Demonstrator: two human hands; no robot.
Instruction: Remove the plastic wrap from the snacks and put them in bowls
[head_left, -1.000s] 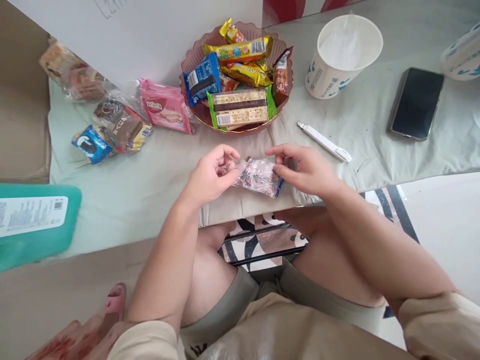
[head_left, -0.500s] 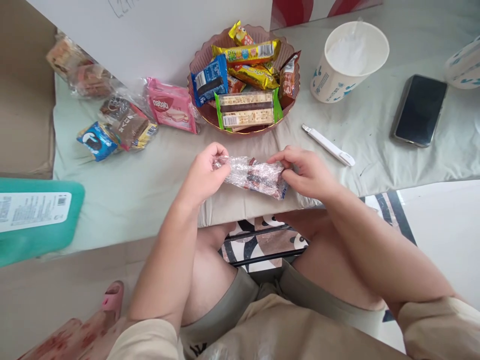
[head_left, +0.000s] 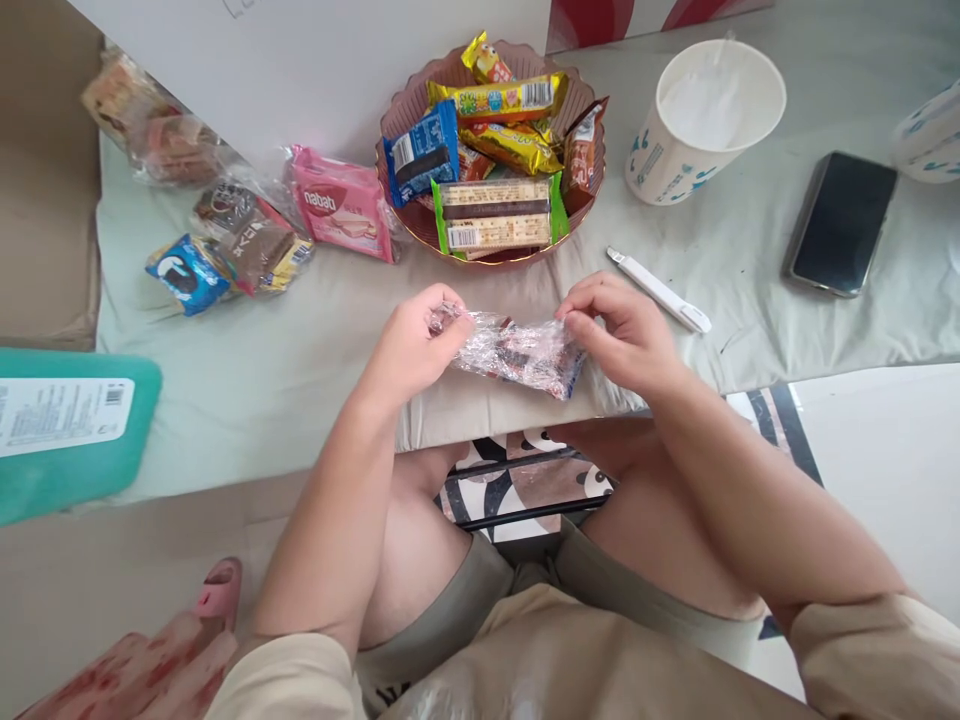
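A clear plastic wrapper (head_left: 517,352) with brown and blue packaged snacks inside lies crinkled near the table's front edge. Its left end is pinched in my left hand (head_left: 420,335), fingers curled into the film. My right hand (head_left: 622,325) grips the film at the upper right between thumb and forefinger. Just beyond the hands stands a pink scalloped bowl (head_left: 491,258) holding several wrapped snacks, among them a green-ended wafer pack (head_left: 499,215) and a blue packet (head_left: 421,155). A white utility knife (head_left: 660,290) lies to the right of my right hand.
Left of the bowl are a pink nabati wafer pack (head_left: 341,208) and bagged snacks (head_left: 251,235). A green container (head_left: 75,430) sits at the left edge. On the right are a paper cup (head_left: 675,170) with white plastic inside and a black phone (head_left: 841,225). Another person's slipper (head_left: 220,590) shows below left.
My right hand has shifted slightly up and to the right and now pinches the film's upper edge. My left hand keeps its hold on the other end.
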